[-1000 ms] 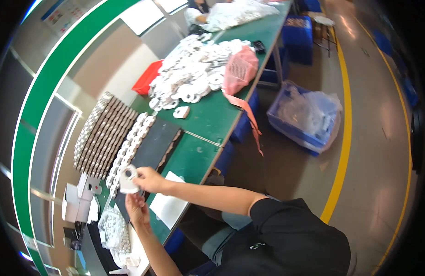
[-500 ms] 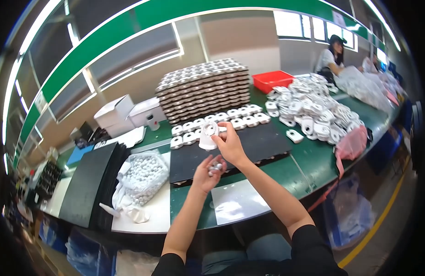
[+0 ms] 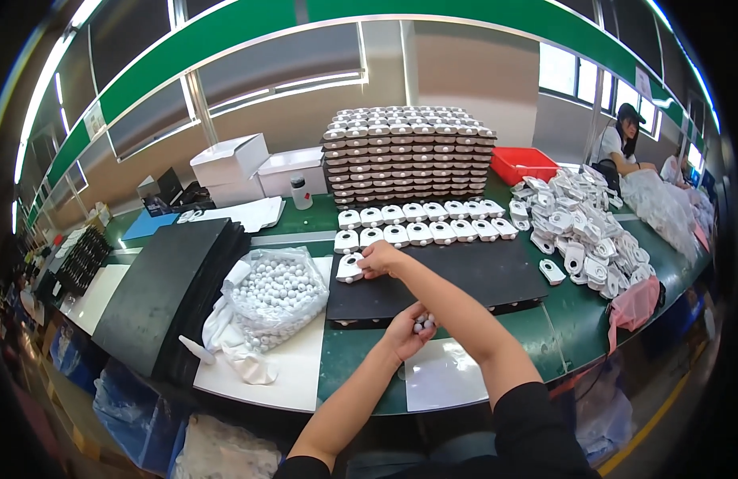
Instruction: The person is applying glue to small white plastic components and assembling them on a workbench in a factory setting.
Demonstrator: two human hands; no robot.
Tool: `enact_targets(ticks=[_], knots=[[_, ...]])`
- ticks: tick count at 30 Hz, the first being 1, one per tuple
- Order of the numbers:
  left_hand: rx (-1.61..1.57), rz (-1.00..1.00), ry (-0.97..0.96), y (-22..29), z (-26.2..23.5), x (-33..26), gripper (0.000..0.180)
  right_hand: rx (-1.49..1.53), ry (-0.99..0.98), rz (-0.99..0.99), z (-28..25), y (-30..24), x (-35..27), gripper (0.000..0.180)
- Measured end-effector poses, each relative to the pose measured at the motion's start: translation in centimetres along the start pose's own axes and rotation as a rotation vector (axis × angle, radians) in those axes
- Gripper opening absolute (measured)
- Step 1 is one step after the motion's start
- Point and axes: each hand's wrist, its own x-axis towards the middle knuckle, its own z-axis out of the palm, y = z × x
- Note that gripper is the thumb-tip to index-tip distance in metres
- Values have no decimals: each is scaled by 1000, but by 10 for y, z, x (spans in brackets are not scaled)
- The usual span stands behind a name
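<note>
My right hand (image 3: 382, 259) pinches the edge of a white plastic housing (image 3: 350, 268) with a round hole, at the left end of a black foam board (image 3: 433, 275). The housing touches the board, just in front of two rows of like housings (image 3: 419, 233). Nearer to me, my left hand (image 3: 407, 332) is cupped around several small white-grey balls (image 3: 424, 322). It hovers by the board's front edge, its fingers curled over them. To its left, a clear plastic bag (image 3: 281, 299) full of similar balls lies open.
Behind the board rises a tall stack of loaded trays (image 3: 409, 156). Loose housings (image 3: 584, 231) are heaped at the right beside a red bin (image 3: 522, 164). Black boards (image 3: 161, 295) lean at the left; a dropper bottle (image 3: 197, 350) lies near the bag. A co-worker (image 3: 620, 144) sits far right.
My right hand has lowered the housing from mid-air to the board's left end. My left hand still holds the balls, now nearer the board's front edge. The view has shifted.
</note>
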Motion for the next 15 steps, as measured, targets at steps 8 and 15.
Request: enact_targets(ticks=[8, 15], knots=[[194, 64, -1, 3, -10, 3, 21, -202, 227, -593, -82, 22, -77, 22], [193, 71, -33, -7, 9, 0, 34, -878, 1086, -297, -256, 138, -176, 16]])
